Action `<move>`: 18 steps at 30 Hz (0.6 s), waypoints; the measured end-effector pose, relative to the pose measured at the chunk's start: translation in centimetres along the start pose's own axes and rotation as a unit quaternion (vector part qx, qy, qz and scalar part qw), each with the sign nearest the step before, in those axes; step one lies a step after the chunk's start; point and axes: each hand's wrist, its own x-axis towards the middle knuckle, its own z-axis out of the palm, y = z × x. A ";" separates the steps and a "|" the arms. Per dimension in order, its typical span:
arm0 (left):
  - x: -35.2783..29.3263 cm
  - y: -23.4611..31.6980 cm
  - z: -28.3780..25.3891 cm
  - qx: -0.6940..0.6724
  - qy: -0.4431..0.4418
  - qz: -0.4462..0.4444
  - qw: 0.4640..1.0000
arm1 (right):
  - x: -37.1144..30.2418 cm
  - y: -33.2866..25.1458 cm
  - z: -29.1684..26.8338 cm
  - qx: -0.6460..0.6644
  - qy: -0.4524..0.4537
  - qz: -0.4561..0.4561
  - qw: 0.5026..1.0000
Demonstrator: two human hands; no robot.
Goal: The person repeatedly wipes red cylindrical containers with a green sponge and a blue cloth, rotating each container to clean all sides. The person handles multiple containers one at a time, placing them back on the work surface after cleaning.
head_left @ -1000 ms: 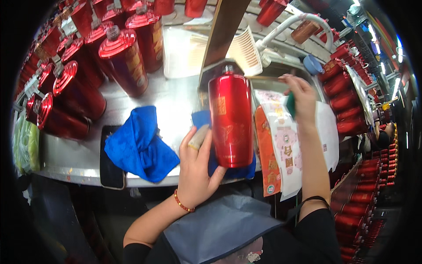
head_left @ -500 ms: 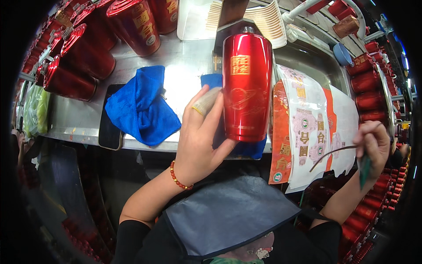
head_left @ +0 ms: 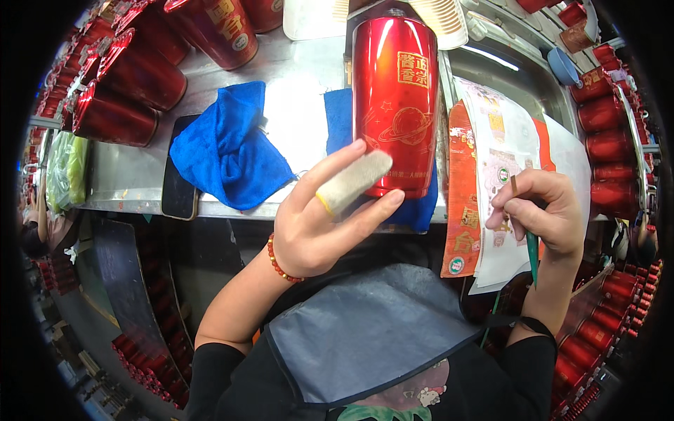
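A glossy red bottle [head_left: 394,105] with a gold square emblem and a ringed-planet drawing stands out in the middle, its neck at the far end. By its near end is my left hand [head_left: 319,217], fingers apart, with a pale cloth cover on one finger; the thumb and fingertips overlap the bottle's edge, and whether they press on it I cannot tell. My right hand [head_left: 544,210] is closed on a green pointed tool [head_left: 533,256], to the right above printed sheets. A short brown strip [head_left: 514,185] shows at its fingertips. A blue cloth [head_left: 340,119] lies partly under the bottle.
Another blue cloth [head_left: 228,151] lies beside a dark phone [head_left: 179,189] on the metal table. Red bottles [head_left: 116,116] crowd the left. White and orange printed sheets [head_left: 463,210] overhang the right edge. Behind are a cream slatted tray [head_left: 444,21] and a blue bowl [head_left: 562,67].
The bottle shows another side, with a different gold emblem. My left hand has shifted toward its near end, fingers spreading. My right hand has come left over the sheets; the long brown strip appears shorter.
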 end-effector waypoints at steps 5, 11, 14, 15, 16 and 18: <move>-1.2 0.0 -1.0 -0.001 0.010 -0.094 0.995 | 0.2 0.6 0.4 0.002 0.006 0.020 1.000; -1.4 0.7 -1.2 -0.092 0.068 -0.270 0.956 | 0.5 0.3 0.9 -0.018 -0.023 0.012 1.000; 0.3 1.6 -0.8 -0.079 0.058 -0.215 0.972 | 1.0 0.5 1.7 -0.046 -0.017 -0.012 0.999; 0.6 1.8 -0.8 -0.048 0.033 -0.171 0.984 | 1.1 0.4 1.8 -0.050 -0.018 -0.014 0.998; 0.8 2.0 -0.7 -0.018 0.007 -0.126 0.992 | 1.1 0.4 1.9 -0.055 -0.019 -0.015 0.998; 0.7 2.0 0.2 -0.023 0.014 -0.095 0.995 | 1.2 0.9 2.1 -0.053 -0.019 -0.042 0.998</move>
